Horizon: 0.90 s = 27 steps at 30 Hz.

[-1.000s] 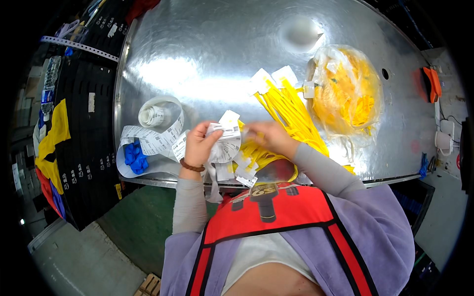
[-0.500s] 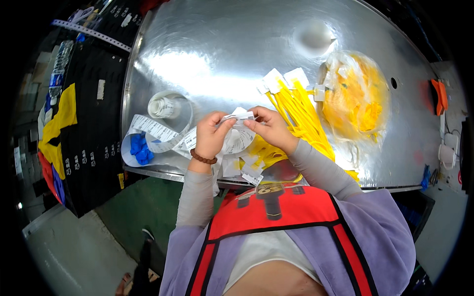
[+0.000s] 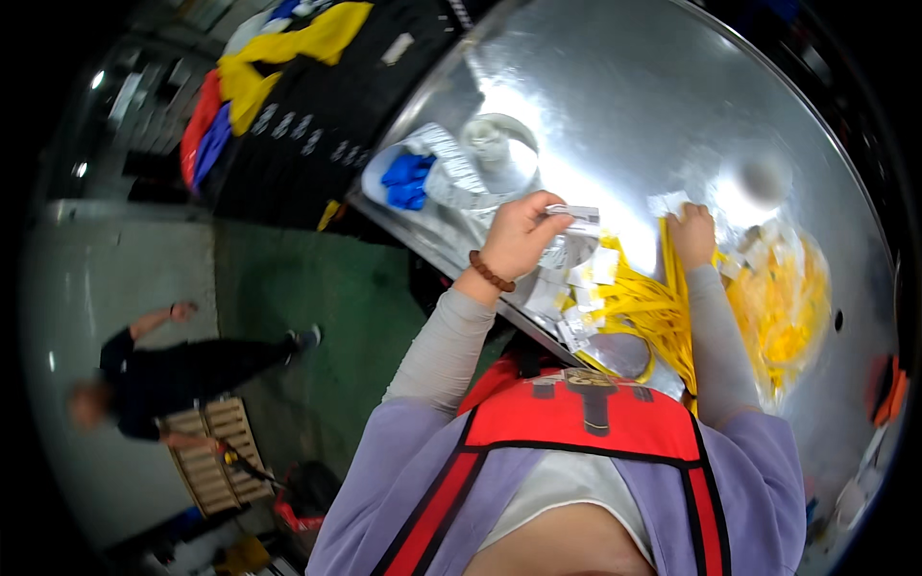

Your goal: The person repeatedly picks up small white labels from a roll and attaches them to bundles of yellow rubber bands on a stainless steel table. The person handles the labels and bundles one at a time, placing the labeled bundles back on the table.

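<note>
My left hand [image 3: 526, 232] pinches a white printed label [image 3: 576, 219] between thumb and fingers, held above the table's near edge. Farther right, my right hand [image 3: 693, 235] is closed at the white-tagged end of a bundle of yellow straps [image 3: 672, 272]; its fingertips are partly hidden. A white tag [image 3: 667, 203] shows just beyond these fingers. Between my hands and nearer to me, more yellow straps [image 3: 639, 302] lie in a pile with white labels [image 3: 584, 300] at their ends.
A printed label strip [image 3: 456, 163] curls around a roll [image 3: 488, 144] on the metal table [image 3: 624, 96], next to blue crumpled material [image 3: 408, 180]. A clear bag of yellow straps [image 3: 783, 298] sits at right. At left, a person [image 3: 182, 379] stands by a wooden pallet [image 3: 219, 456].
My hands have parted: the left keeps the label, while the right has moved away to the yellow straps. The view has turned, bringing a person at left further into sight.
</note>
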### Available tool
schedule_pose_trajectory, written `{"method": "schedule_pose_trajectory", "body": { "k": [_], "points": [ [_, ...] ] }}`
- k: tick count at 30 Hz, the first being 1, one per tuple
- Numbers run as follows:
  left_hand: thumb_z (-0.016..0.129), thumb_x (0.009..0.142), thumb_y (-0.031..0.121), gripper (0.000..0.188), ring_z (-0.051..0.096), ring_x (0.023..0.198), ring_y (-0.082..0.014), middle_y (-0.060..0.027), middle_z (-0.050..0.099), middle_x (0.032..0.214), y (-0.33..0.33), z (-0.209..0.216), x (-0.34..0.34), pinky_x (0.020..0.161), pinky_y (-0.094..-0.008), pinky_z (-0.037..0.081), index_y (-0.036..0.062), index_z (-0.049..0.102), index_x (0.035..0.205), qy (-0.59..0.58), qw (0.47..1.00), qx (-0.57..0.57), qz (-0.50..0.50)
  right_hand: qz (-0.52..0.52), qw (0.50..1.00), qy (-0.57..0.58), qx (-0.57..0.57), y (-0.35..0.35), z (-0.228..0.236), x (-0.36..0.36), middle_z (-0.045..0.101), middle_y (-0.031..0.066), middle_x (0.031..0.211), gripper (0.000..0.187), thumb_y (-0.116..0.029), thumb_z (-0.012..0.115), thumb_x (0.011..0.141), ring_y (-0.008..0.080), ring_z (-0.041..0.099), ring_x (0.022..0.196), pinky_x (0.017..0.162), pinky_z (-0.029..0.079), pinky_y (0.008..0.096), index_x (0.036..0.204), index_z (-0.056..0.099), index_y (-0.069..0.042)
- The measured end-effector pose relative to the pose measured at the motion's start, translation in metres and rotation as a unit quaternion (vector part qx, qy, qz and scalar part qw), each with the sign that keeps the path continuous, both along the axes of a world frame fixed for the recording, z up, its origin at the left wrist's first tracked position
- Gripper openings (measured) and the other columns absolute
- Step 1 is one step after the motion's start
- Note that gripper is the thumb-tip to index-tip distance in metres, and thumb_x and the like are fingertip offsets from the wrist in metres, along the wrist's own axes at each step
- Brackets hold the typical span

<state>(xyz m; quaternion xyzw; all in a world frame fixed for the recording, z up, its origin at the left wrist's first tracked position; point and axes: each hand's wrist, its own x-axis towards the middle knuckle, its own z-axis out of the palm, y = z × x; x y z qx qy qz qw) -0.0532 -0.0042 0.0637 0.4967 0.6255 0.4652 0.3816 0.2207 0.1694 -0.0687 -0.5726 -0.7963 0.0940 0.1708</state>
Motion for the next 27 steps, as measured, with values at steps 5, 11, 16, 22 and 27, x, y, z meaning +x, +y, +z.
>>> {"method": "schedule_pose_trajectory", "body": {
  "k": [5,11,16,22,27],
  "points": [
    [0.062,0.088,0.013,0.016,0.057,0.078,-0.0065,-0.0017,0.065,0.085,-0.044,0.011,-0.017,0.069,-0.0218,0.047,0.0001,0.063,0.098,0.032,0.997,0.053,0.042,0.021,0.996,-0.078,0.024,0.001,-0.003,-0.009,0.061,0.0142,0.095,0.022,-0.023,0.057,0.084,0.0353,0.059,0.088,0.077,0.049,0.0442,0.090,0.063,-0.003],
    [0.062,0.089,0.014,0.018,0.055,0.075,-0.0042,0.0001,0.064,0.082,-0.063,0.024,-0.036,0.066,-0.0191,0.045,-0.0019,0.062,0.097,-0.028,0.990,0.073,0.117,-0.008,0.999,-0.036,0.015,0.018,-0.009,0.000,0.062,0.0138,0.095,0.020,-0.022,0.053,0.086,0.0353,0.059,0.088,0.075,0.049,0.0452,0.092,0.064,-0.006],
    [0.062,0.088,0.012,0.014,0.053,0.070,-0.0034,0.0001,0.064,0.079,-0.059,0.047,-0.060,0.061,-0.0190,0.043,-0.0016,0.063,0.091,-0.112,0.974,0.130,0.150,0.010,0.999,-0.038,0.037,0.004,-0.003,-0.008,0.061,0.0126,0.099,0.027,-0.028,0.055,0.086,0.0340,0.058,0.095,0.079,0.048,0.0443,0.095,0.064,-0.005],
    [0.062,0.089,0.013,0.014,0.057,0.074,-0.0056,-0.0028,0.065,0.085,-0.052,0.106,-0.076,0.067,-0.0191,0.046,-0.0001,0.062,0.095,-0.140,0.964,0.186,0.131,0.021,0.994,-0.101,0.026,0.007,-0.003,-0.008,0.062,0.0140,0.102,0.032,-0.032,0.053,0.088,0.0346,0.058,0.096,0.079,0.049,0.0451,0.096,0.063,-0.003],
    [0.062,0.090,0.015,0.016,0.058,0.078,-0.0074,-0.0028,0.065,0.088,-0.058,0.152,-0.077,0.071,-0.0204,0.047,0.0008,0.062,0.096,-0.103,0.966,0.205,0.119,-0.005,0.998,-0.042,-0.043,0.026,-0.009,-0.006,0.063,0.0172,0.097,0.028,-0.027,0.051,0.089,0.0364,0.058,0.094,0.078,0.049,0.0461,0.095,0.064,-0.003]
  ]
}}
